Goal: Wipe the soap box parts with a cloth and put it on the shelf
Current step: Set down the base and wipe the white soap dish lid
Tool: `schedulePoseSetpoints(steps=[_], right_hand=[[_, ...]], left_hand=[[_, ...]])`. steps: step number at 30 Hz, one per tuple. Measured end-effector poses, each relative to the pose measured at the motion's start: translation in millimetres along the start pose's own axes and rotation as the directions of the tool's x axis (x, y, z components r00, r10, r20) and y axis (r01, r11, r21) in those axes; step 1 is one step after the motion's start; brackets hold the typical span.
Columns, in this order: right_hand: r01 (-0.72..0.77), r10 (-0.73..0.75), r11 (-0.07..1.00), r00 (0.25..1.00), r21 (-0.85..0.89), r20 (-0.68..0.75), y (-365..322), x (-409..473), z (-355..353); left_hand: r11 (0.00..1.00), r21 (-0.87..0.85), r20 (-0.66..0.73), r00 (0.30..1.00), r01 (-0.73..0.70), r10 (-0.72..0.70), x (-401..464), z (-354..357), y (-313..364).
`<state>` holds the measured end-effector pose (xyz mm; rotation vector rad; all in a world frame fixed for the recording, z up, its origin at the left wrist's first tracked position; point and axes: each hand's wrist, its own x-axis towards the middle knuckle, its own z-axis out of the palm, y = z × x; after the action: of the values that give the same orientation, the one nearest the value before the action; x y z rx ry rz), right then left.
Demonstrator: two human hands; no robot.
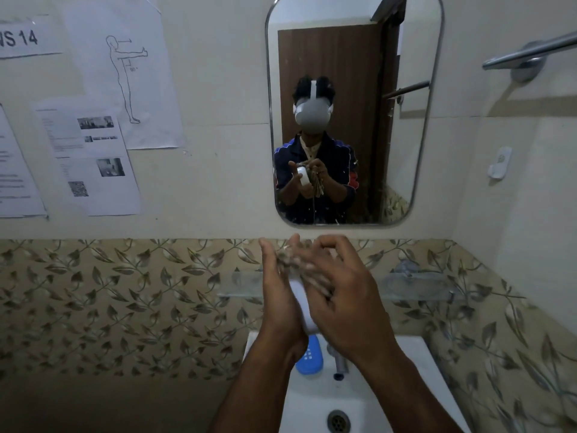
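My left hand (281,295) grips a white soap box part (304,303), held upright above the sink. Against that white part my right hand (343,295) presses a crumpled beige cloth (304,264), which looks blurred. Most of the cloth is hidden between my fingers. A blue soap box part (309,357) with small holes lies on the sink's back ledge, below my hands. The glass shelf (415,287) is mounted on the tiled wall behind my hands.
A white sink (406,364) with a tap (338,362) and a drain (338,421) lies below. A mirror (352,73) hangs above and shows a person's reflection. Papers (93,160) are stuck on the left wall. A towel rail (530,54) is at the upper right.
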<state>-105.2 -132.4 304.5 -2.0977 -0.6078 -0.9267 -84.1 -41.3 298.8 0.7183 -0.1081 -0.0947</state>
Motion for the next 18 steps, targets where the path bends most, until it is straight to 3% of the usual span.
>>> schedulePoseSetpoints(steps=[3,5,8,9,12,16,18], right_hand=[[0.011,-0.018,0.996,0.997,0.092,0.070,-3.3,-28.9,3.2],[-0.006,-0.005,0.988,0.998,0.153,0.067,-2.9,-44.7,5.6],[-0.021,0.014,0.982,0.999,0.187,0.041,8.1,-56.8,11.1],[-0.064,0.057,0.976,0.998,0.208,0.040,13.9,-57.4,11.6],[-0.217,0.221,0.937,0.975,0.274,0.018,27.5,-56.5,14.0],[-0.382,0.468,0.768,0.883,0.514,-0.043,19.0,-54.0,18.7],[-0.482,0.643,0.577,0.766,0.659,-0.003,14.2,-51.7,18.7]], left_hand=[[0.999,0.023,-0.012,0.999,0.034,-0.034,-2.9,-3.2,12.8],[0.998,0.032,-0.106,0.993,0.063,-0.059,-0.7,-3.0,21.1],[0.996,0.012,-0.311,0.946,-0.092,0.091,10.3,-4.1,22.4],[0.988,-0.030,-0.330,0.935,-0.151,0.133,12.3,-4.9,23.5],[0.986,-0.163,-0.230,0.973,-0.029,-0.009,14.0,-16.5,22.9],[0.971,-0.230,-0.187,0.982,-0.067,0.023,18.5,-24.9,13.4],[0.966,-0.235,-0.172,0.982,-0.111,0.071,20.8,-26.2,4.0]])
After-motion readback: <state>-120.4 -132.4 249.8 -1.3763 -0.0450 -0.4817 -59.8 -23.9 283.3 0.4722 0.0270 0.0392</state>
